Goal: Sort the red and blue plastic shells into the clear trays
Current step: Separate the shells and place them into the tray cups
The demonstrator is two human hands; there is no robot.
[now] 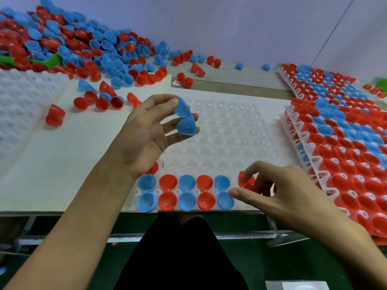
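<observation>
The left hand [144,132] pinches two blue hemispherical plastic shells [185,119] at its fingertips, above the clear dimpled plastic tray [226,135] on the white worktop [62,143]; the right hand [278,191] curls its fingers round red plastic shells [247,182] at the tray's near rows, beside seated red and blue cups; the shells look light, thin, glossy and slippery, best taken by the rim; a loose heap [83,45] lies far left, filled trays [339,130] stacked right.

Pale lilac wall [209,28] behind a white worktop [62,153], dark green floor [251,264] beneath its metal frame [240,235]
</observation>
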